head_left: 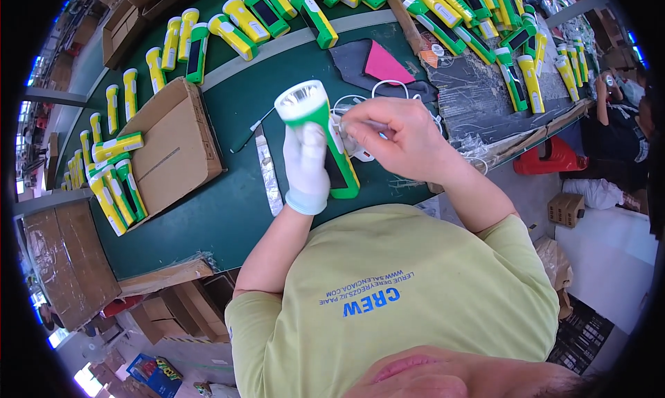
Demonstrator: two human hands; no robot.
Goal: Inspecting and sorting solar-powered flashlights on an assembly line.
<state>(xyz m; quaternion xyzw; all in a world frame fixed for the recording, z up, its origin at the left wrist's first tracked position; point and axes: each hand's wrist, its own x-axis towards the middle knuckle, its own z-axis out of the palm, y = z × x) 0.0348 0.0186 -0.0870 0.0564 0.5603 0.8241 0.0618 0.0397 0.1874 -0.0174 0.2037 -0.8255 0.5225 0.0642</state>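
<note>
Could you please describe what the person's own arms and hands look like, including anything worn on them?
The left hand wears a white fabric glove ending in a ribbed cuff at the wrist. The right hand is bare, with no glove, ring or watch visible. Both forearms are bare; short sleeves of a yellow-green T-shirt with blue lettering cover the upper arms.

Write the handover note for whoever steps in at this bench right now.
Left hand, in a white glove, grips a green and white torch, lens end away from the body.
Right hand, bare, pinches something small at the torch's side; what it is cannot be told.
More torches lie in rows along the green table's far edge and by the cardboard box on the left. A thin dark tool lies beside the held torch.
Done: many torches laid out. Left: the one in hand.
</note>
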